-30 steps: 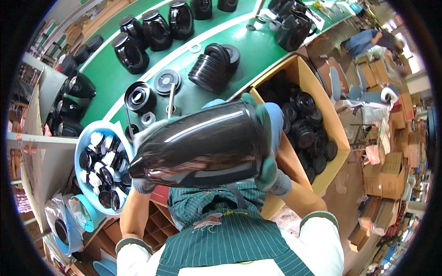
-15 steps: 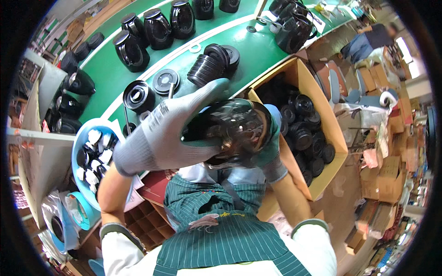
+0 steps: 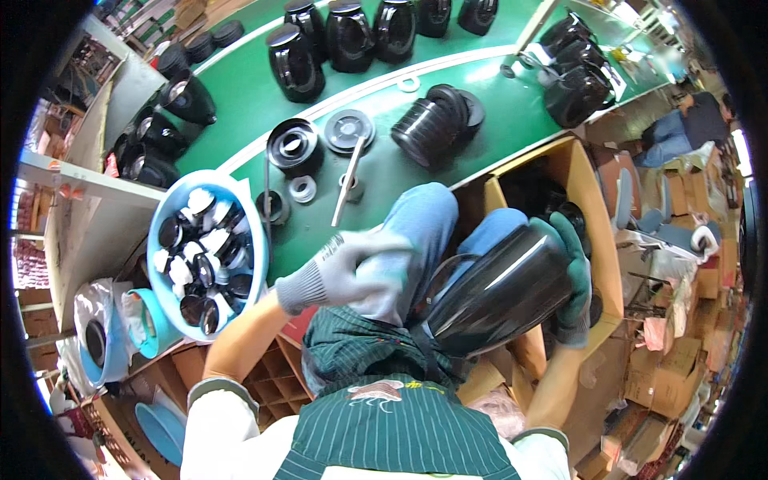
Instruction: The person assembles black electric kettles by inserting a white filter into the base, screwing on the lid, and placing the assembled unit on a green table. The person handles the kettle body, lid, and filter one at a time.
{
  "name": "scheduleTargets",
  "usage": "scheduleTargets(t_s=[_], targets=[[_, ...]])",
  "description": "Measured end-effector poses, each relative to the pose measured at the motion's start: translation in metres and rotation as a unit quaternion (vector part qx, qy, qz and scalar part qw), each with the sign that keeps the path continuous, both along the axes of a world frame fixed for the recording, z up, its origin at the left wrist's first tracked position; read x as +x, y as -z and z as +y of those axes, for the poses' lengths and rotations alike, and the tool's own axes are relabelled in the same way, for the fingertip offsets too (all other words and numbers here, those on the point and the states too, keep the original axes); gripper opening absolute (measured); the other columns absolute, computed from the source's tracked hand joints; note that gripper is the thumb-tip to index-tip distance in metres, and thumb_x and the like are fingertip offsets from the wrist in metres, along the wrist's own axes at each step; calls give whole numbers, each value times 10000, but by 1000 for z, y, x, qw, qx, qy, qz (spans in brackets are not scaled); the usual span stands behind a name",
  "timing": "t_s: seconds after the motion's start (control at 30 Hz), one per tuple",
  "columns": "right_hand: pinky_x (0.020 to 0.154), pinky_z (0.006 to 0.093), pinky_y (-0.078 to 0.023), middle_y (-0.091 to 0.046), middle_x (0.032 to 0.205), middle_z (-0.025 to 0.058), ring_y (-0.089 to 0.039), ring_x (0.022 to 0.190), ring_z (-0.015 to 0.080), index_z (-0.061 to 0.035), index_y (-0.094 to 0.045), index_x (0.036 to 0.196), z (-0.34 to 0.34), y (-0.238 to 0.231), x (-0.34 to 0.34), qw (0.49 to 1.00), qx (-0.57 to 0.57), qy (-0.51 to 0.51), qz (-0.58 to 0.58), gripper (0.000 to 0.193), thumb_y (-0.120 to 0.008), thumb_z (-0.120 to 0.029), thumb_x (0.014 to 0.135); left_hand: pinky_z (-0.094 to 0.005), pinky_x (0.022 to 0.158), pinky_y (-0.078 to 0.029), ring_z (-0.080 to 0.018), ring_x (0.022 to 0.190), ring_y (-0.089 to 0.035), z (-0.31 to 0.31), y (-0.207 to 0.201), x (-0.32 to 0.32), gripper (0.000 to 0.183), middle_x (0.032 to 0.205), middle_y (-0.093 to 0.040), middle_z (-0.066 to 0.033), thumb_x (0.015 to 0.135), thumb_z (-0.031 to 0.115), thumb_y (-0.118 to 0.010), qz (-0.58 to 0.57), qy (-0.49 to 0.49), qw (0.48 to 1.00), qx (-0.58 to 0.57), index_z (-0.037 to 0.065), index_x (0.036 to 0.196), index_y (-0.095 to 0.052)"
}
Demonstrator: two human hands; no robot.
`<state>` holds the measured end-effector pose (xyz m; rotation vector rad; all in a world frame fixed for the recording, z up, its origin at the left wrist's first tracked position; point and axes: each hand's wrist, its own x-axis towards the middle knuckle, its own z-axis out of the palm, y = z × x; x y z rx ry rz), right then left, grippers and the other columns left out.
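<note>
Glossy black pot over the right side of the wearer's lap, tilted, wide end up and to the right, narrower end down toward the apron. A dark loop, perhaps its handle, shows on its upper left side.

Hands: both gloved, grey with green on the right one. Right hand bent around the pot's wide end, fingers along the outer side; it alone holds the pot. Left hand free of any object, fingers loosely extended and blurred, above the jeans-clad knees, well apart from the pot. Exact spread of those fingers cannot be told.

Just beyond the right hand, partly behind it: cardboard box with dark round parts inside. Left of the left hand: light-blue tub, filled with black and white pieces.

Ahead, green desk. Near its edge, a black ring-shaped part, a flat black disc beside it, a small white ring, and a tilted stack of black discs. Farther back, a row of black pots.
</note>
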<state>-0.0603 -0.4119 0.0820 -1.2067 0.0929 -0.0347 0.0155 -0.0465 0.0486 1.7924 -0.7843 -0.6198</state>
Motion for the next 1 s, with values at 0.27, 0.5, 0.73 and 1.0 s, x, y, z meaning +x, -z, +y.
scheduleTargets(t_s=[0.27, 0.5, 0.73, 1.0], targets=[[1062, 490, -465, -619, 1345, 224, -606, 1232, 415, -47, -615, 1372, 98, 81, -12, 792, -602, -48, -95, 779, -844, -445, 743, -493, 1072, -477, -455, 1344, -505, -3, 149, 53, 988, 1470, -462, -313, 852, 528, -778, -253, -403, 793, 380, 14, 1572, -336], [1201, 437, -363, -463, 1564, 210, -512, 1398, 341, 8, -294, 1611, 71, 128, -30, 964, -252, 73, -44, 912, -289, -709, 1047, -465, 886, -557, -353, 1069, -700, 9, 156, 54, 598, 1183, -698, -182, 897, 398, -763, -223, -372, 858, 276, 62, 1362, -596], [1225, 473, -328, -398, 1608, 227, -519, 1388, 387, -15, -170, 1651, 82, 110, -24, 990, 86, 109, 29, 1049, -170, -822, 981, -370, 953, -571, -221, 1028, -727, -51, -5, 37, 701, 1168, -731, -141, 837, 300, -829, 38, 1, 997, 61, -1, 1421, -583], [949, 443, -606, -694, 1251, 212, -735, 973, 283, 11, -369, 1573, 31, 116, -4, 988, 148, 21, 26, 652, -392, -453, 1115, -408, 947, -573, -323, 1021, -731, -103, -43, 7, 672, 1213, -701, -186, 833, 222, -733, -208, 163, 924, 275, 70, 1461, -547]])
